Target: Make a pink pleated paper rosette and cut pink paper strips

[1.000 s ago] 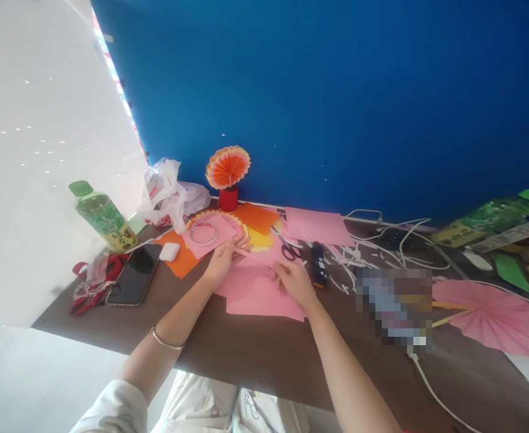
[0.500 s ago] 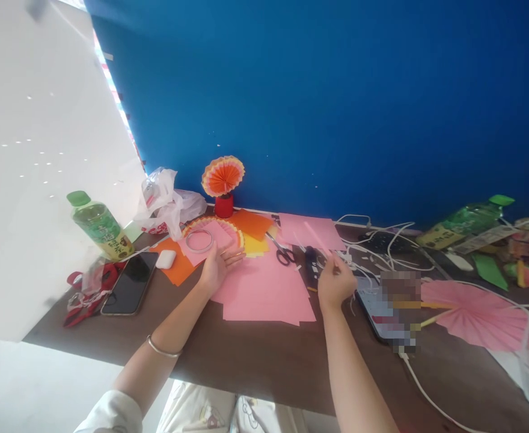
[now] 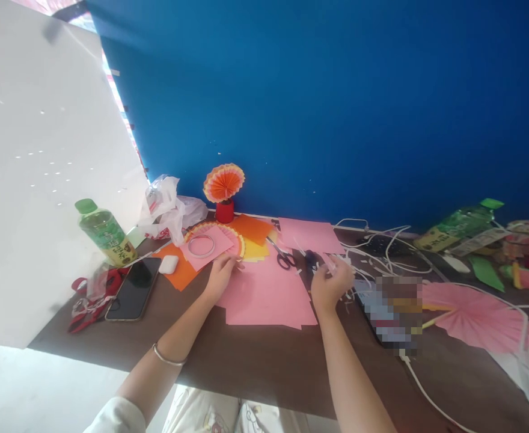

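My left hand [image 3: 220, 278] lies at the left edge of a stack of pink paper sheets [image 3: 267, 297]. Its fingers are curled together, and whatever they may pinch is too small to make out. My right hand [image 3: 333, 282], fingers closed, grips a narrow pink paper strip [image 3: 328, 262] just right of the stack. Between the hands lie dark-handled scissors [image 3: 285, 259]. Beyond my left hand, a silver ring-shaped band [image 3: 201, 245] rests on a small pink sheet, over a pleated paper rosette [image 3: 240, 243].
An orange paper flower [image 3: 224, 183] stands in a red base by the blue wall. At left are a green-capped bottle [image 3: 106, 231], a black phone [image 3: 133, 290] and a white case [image 3: 169, 264]. White cables [image 3: 388, 252], another phone [image 3: 366, 307] and a pink paper fan [image 3: 476, 313] occupy the right.
My left hand has turned from an open, upward palm to curled fingers. My right hand has lowered slightly, and the strip it holds points up less.
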The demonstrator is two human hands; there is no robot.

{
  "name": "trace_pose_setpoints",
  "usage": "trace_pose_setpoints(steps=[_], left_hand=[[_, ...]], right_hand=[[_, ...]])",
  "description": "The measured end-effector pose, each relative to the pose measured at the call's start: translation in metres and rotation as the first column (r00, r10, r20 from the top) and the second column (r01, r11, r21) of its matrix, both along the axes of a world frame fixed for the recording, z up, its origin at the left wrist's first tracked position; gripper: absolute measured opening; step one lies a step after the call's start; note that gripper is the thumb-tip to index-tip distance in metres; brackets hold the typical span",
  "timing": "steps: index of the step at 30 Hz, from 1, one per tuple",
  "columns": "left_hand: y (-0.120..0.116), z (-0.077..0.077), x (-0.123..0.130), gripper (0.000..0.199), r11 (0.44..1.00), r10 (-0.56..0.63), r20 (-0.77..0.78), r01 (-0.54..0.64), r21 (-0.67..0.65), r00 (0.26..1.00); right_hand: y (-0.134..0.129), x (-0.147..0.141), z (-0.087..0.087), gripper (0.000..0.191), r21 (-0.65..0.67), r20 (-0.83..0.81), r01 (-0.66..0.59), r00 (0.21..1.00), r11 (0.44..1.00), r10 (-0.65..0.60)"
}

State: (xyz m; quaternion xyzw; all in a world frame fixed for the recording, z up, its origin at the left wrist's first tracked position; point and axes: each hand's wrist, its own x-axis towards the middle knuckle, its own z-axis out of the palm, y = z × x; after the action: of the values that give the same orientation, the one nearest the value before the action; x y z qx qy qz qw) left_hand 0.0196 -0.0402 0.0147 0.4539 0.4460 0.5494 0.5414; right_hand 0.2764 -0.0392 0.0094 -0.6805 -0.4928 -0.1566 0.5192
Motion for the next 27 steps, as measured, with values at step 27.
trace_pose_setpoints(steps=[27], left_hand=[[0.016,-0.013,-0.09,0.023,0.942,0.32,-0.915,0.018,0.334,0.244]], right_hand=[[-0.005,-0.054,-0.018,0.024,-0.253,0.152,-0.556,0.785,0.792,0.6]])
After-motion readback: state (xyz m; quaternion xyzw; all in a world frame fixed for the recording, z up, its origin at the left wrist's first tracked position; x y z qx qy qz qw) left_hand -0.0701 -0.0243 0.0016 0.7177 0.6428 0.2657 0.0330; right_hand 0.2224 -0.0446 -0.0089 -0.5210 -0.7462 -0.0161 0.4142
